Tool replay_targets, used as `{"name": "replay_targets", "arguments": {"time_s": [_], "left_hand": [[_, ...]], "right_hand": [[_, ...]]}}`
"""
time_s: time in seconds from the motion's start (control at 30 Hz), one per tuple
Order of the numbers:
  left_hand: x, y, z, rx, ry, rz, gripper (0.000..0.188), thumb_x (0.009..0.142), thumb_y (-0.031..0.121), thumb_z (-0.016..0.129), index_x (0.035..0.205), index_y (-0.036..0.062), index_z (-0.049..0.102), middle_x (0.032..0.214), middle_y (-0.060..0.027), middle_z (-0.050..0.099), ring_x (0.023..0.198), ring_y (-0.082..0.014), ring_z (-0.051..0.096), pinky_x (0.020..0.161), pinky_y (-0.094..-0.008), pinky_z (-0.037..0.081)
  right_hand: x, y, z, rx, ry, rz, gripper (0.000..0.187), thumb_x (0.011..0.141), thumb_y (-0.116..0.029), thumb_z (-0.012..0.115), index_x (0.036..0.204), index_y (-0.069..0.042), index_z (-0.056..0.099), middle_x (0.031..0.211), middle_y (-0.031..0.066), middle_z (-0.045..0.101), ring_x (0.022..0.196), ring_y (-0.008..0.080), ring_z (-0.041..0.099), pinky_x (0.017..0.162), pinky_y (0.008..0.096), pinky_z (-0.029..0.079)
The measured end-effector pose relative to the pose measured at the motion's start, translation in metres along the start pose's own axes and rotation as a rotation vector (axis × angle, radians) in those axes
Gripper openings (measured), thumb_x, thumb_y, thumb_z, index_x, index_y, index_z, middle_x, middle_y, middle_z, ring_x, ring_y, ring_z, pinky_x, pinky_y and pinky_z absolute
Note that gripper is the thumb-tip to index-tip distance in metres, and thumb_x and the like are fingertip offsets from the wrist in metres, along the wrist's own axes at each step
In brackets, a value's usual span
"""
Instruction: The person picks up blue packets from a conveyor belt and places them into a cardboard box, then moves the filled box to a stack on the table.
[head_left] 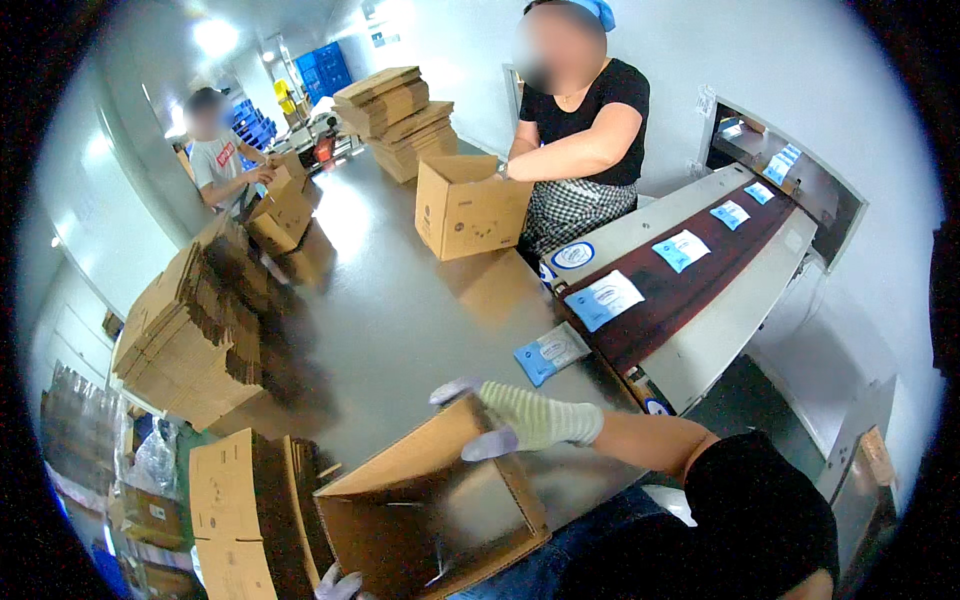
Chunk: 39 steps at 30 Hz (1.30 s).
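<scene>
An open cardboard box stands tilted at the near edge of the table, close to my body. My right hand, in a pale green glove with lilac fingertips, grips its far wall, the thumb inside and the fingers beyond the rim. At the lower edge of the picture, my left hand, gloved too, holds the box's near left corner; most of this hand is cut off. Inside the box a shiny grey surface shows. Just past my right hand lies a blue and white packet at the conveyor's end.
Several packets ride the dark conveyor belt on the right. Flattened cartons are stacked on the left, more cartons beside my box, and another stack farther back. Across the table, a person reaches into an open box; another person handles cartons far left.
</scene>
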<state>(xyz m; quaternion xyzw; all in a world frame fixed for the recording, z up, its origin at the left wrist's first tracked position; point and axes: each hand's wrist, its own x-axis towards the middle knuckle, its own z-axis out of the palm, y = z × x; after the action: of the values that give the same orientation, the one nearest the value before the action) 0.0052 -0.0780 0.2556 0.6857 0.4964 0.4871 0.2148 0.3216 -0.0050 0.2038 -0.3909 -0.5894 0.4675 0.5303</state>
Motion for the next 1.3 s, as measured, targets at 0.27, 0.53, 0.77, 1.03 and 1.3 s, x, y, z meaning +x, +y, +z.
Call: {"name": "replay_targets", "arguments": {"time_s": [0.27,0.53,0.77,1.03,1.3], "left_hand": [[0.022,-0.025,0.001,0.394,-0.289,0.356,0.027,0.093,0.017,0.048,0.11,0.0021,0.062,0.122,-0.0265,0.054,0.091,-0.039,0.059,0.08,-0.0431,0.048],[0.044,-0.034,0.003,0.3,-0.698,0.421,0.039,0.094,0.035,0.044,0.105,0.0044,0.066,0.114,-0.0248,0.06,0.104,-0.0434,0.057,0.088,-0.0472,0.046],[0.07,-0.055,0.004,-0.056,-0.887,0.169,0.036,0.096,0.025,0.042,0.091,-0.0018,0.065,0.09,-0.018,0.066,0.09,-0.0367,0.062,0.087,-0.0433,0.045],[0.076,-0.09,0.043,0.311,-0.535,0.526,0.031,0.086,0.008,0.054,0.117,0.0085,0.061,0.121,-0.0145,0.058,0.119,-0.0361,0.047,0.098,-0.0477,0.037],[0.068,-0.08,0.04,0.732,-0.585,0.665,0.046,0.079,0.006,0.052,0.124,0.0107,0.054,0.13,-0.009,0.052,0.124,-0.031,0.045,0.098,-0.045,0.038]], "right_hand": [[0.049,0.065,0.038,-0.595,-0.013,0.287,0.093,0.059,-0.054,0.081,0.112,0.014,0.048,0.104,0.0309,0.059,0.099,0.0413,0.06,0.089,0.0432,0.048],[0.05,0.072,0.049,-0.828,-0.035,0.216,0.086,0.066,-0.057,0.075,0.104,0.016,0.05,0.092,0.0316,0.061,0.087,0.0406,0.062,0.079,0.0415,0.051],[0.047,0.085,0.038,-0.605,-0.056,0.125,0.078,0.069,-0.054,0.074,0.102,0.014,0.052,0.091,0.0309,0.061,0.084,0.0393,0.062,0.076,0.0411,0.05],[0.045,0.076,0.04,-0.559,-0.066,0.162,0.075,0.075,-0.047,0.072,0.112,0.012,0.046,0.1,0.0284,0.058,0.095,0.0346,0.059,0.082,0.0393,0.048],[0.01,0.043,0.033,-0.533,0.053,0.094,0.102,0.071,-0.038,0.079,0.14,0.009,0.02,0.141,0.0274,0.032,0.132,0.0317,0.033,0.109,0.0375,0.028]]}}
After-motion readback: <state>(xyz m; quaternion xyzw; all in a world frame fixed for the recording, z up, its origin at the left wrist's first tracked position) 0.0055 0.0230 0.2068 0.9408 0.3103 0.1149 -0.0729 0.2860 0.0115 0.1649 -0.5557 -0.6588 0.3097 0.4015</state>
